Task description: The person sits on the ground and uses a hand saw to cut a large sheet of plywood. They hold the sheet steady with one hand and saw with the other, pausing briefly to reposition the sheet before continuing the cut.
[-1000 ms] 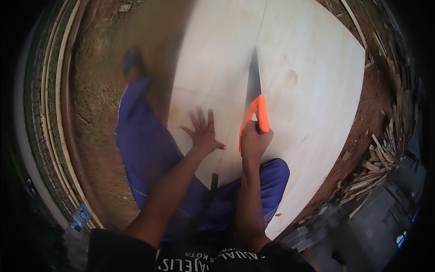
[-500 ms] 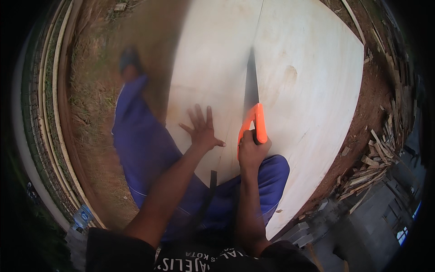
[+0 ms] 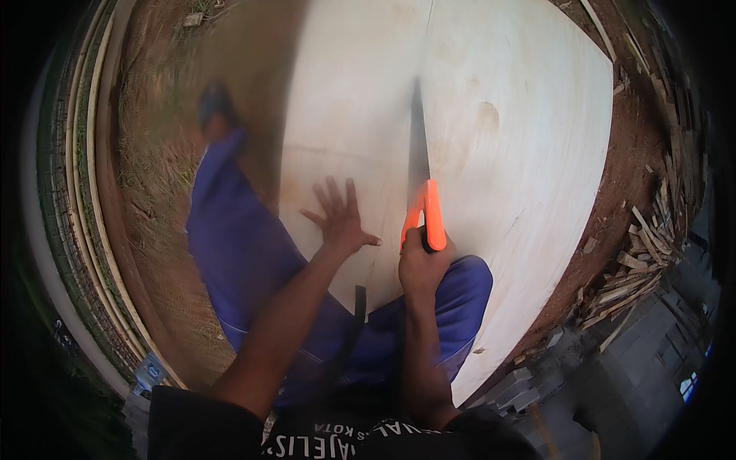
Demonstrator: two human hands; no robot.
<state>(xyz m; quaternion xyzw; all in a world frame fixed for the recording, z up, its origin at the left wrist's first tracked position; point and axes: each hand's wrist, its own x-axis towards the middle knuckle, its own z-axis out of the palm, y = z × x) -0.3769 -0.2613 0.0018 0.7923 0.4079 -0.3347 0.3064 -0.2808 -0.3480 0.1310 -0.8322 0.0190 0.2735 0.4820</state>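
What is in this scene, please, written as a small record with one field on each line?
Left hand: spread, palm down on the pale board
Right hand: gripping the orange handle of a saw
Saw direction: blade pointing away from the person
Board surface: thin dark line beyond the saw's tip; cut or mark, unclear
Clothing: blue trousers
Right side: wood scraps piled on the ground
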